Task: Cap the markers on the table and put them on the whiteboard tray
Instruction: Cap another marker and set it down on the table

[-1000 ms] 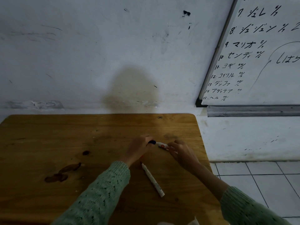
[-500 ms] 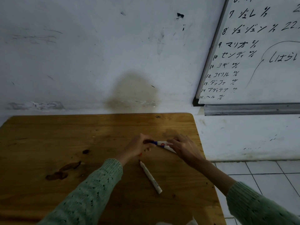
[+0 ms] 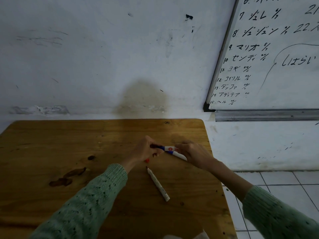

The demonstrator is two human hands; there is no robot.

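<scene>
Our left hand (image 3: 146, 149) and right hand (image 3: 193, 152) both grip one marker (image 3: 170, 148) just above the table (image 3: 51, 144); another marker (image 3: 158, 183) lies uncapped below; the tray (image 3: 265, 115) sits far right.
</scene>
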